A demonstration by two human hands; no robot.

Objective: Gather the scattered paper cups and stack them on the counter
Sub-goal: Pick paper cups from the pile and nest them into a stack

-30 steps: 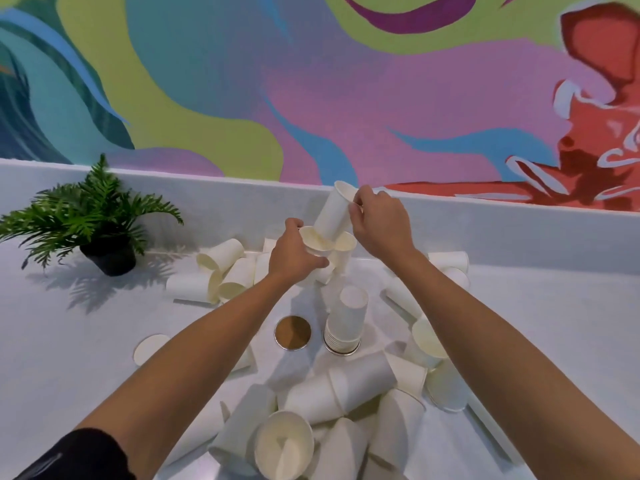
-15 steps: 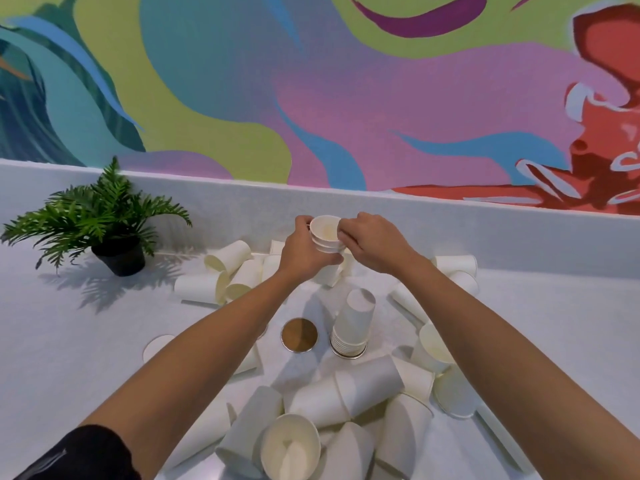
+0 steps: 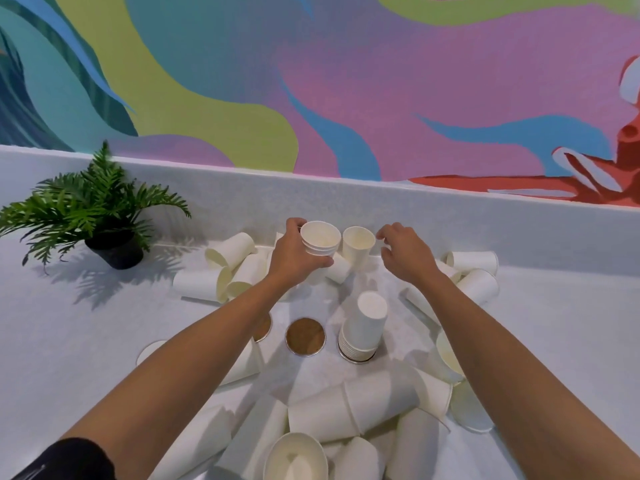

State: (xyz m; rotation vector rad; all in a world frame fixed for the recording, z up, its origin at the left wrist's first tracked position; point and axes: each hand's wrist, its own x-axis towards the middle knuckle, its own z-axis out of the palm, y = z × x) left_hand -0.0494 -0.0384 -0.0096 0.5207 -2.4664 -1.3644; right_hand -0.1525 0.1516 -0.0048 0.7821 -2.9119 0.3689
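— Head view: what do the hands hold?
— The left hand (image 3: pixel 296 254) grips a small nest of cups (image 3: pixel 320 240), mouths up, above the desk (image 3: pixel 69 341). The right hand (image 3: pixel 403 252) is open and holds nothing, just beside one upright cup (image 3: pixel 358 242).
— And further out?
— One upside-down stack (image 3: pixel 363 329) beside two brown discs (image 3: pixel 305 337); many loose cups lie around; one potted fern (image 3: pixel 93 209) stands left.

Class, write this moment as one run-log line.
left hand: holding nested white paper cups | right hand: open, empty, beside upright white paper cup | inverted cup stack: on counter
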